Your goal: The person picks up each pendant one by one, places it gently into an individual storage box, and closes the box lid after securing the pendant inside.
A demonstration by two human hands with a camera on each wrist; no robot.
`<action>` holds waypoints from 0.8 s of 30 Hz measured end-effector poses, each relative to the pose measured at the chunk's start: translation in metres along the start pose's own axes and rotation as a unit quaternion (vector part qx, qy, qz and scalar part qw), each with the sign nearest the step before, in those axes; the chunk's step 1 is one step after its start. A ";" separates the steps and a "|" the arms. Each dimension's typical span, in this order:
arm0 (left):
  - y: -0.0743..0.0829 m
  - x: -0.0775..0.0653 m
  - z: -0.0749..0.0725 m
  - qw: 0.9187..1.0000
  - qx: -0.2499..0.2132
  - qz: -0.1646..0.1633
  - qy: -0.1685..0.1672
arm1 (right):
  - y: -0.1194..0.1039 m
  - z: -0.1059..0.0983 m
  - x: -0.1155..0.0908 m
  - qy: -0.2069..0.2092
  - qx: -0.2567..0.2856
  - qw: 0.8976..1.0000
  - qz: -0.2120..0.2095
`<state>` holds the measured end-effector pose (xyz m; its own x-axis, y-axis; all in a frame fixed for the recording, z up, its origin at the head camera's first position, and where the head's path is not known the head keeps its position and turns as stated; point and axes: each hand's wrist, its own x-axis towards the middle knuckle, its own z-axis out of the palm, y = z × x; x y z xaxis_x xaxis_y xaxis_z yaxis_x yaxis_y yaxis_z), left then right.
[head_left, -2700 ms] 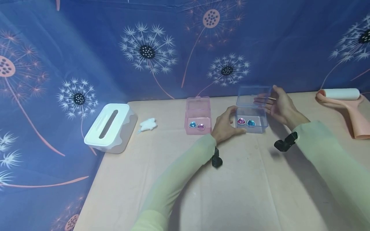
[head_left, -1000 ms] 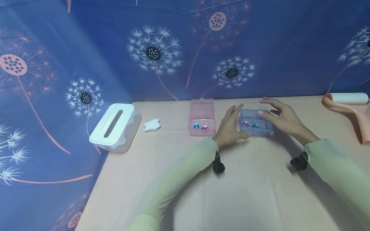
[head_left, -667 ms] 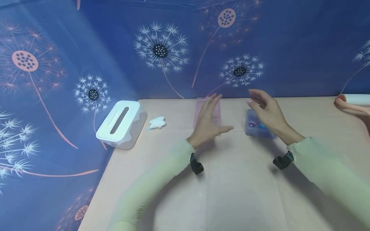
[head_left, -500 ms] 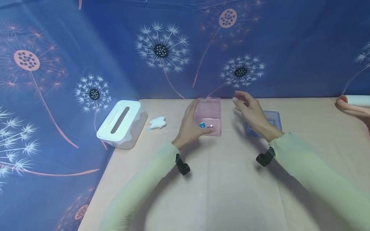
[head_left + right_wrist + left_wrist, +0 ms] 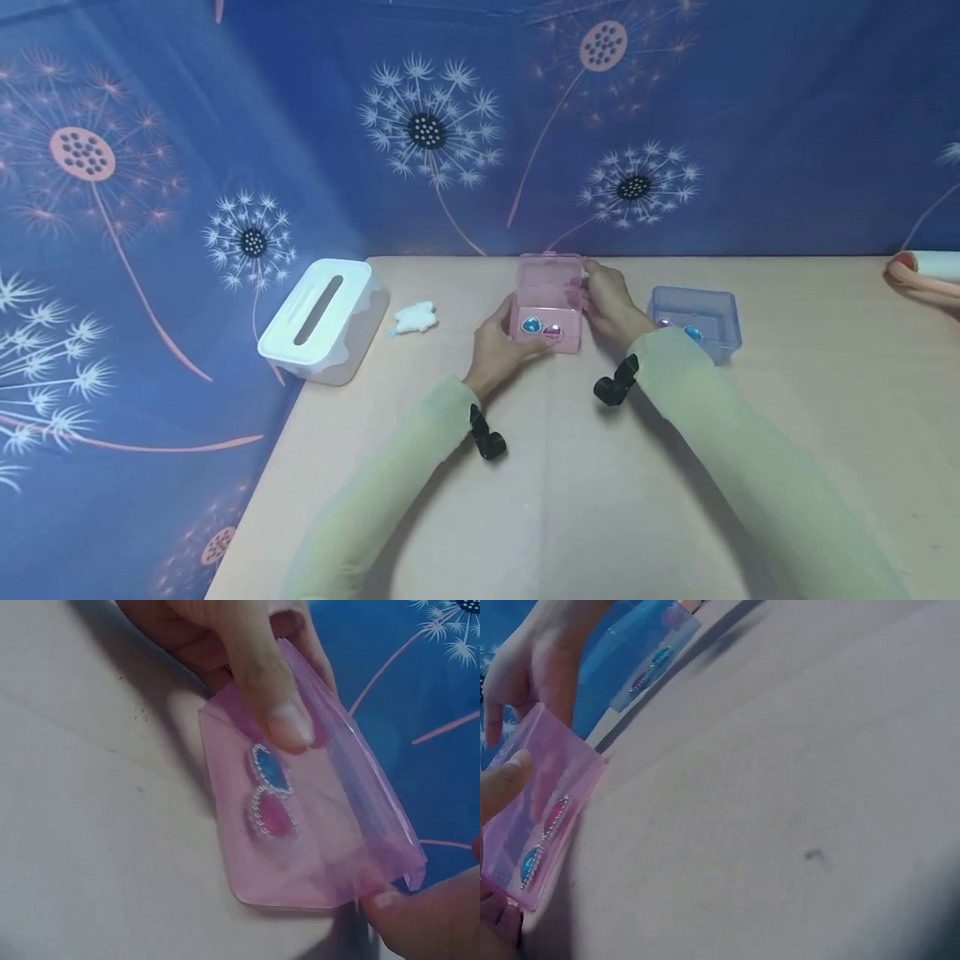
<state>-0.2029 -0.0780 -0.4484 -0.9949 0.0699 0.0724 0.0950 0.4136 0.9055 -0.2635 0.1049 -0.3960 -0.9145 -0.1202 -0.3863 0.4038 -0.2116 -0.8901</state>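
A small see-through pink box (image 5: 550, 343) stands on the table with its lid (image 5: 550, 271) raised at the back. Inside lie a blue and a pink heart-shaped gem (image 5: 552, 332), each edged with silvery beads. My left hand (image 5: 498, 350) grips the box from the left, thumb across its front in the right wrist view. My right hand (image 5: 611, 304) is at the lid's right side, its fingers loosely extended; some show through the pink plastic in the left wrist view. Right of it sits a see-through blue box (image 5: 712, 321), lid down, holding similar gems, partly behind my right sleeve.
A white-lidded box (image 5: 318, 312) with a slot stands at the table's left edge. Beside it lies a small white animal-shaped piece (image 5: 415, 317). A peach-handled white roller (image 5: 933, 267) lies at the far right. A blue flowered cloth (image 5: 480, 167) hangs behind the table.
The blue box's lid came down under my right hand. Both hands then moved left to the pink box; the left took hold of it and the right reached its lid.
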 end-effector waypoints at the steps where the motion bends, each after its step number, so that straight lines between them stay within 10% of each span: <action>1: -0.001 0.000 0.001 1.000 0.002 0.002 0.007 | 0.001 0.001 0.001 -0.001 0.006 1.000 0.003; 24: -0.003 0.001 0.002 1.000 0.020 0.004 0.008 | -0.006 -0.010 -0.017 -0.045 -0.018 0.994 -0.094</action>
<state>-0.2045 -0.0774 -0.4516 -0.9945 0.0596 0.0859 0.1035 0.4483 0.8879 -0.2503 0.1177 -0.3864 -0.9671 -0.1682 -0.1909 0.2236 -0.2037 -0.9532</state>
